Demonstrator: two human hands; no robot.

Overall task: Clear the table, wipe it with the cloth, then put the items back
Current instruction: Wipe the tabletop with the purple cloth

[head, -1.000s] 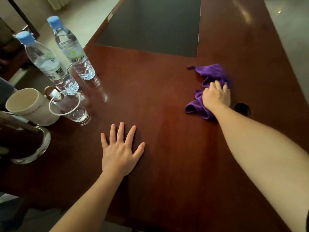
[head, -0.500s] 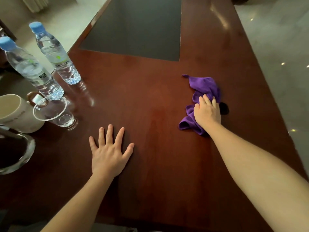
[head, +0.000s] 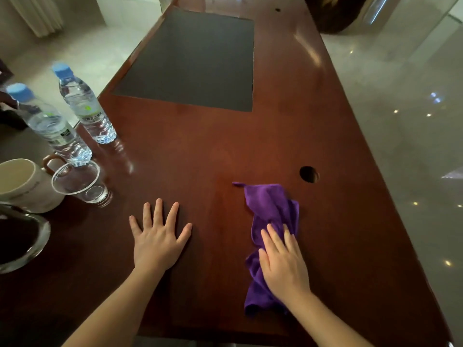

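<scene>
A purple cloth (head: 269, 209) lies crumpled on the dark wooden table (head: 200, 156). My right hand (head: 283, 264) presses flat on its near half, fingers together. Flat on the bare wood to the left rests my left hand (head: 157, 239), fingers spread, holding nothing. At the table's left edge stand two water bottles with blue caps (head: 85, 106) (head: 47, 123), a clear plastic cup (head: 80, 182), a white mug (head: 23, 186) and a glass ashtray (head: 20, 239).
A dark inset panel (head: 193, 61) takes up the far middle of the table. A round cable hole (head: 309, 174) sits just beyond the cloth on the right. Pale tiled floor lies to the right and far left of the table.
My right hand has dragged the cloth toward me, off the cable hole, which now shows fully. My left hand has stayed flat in place.
</scene>
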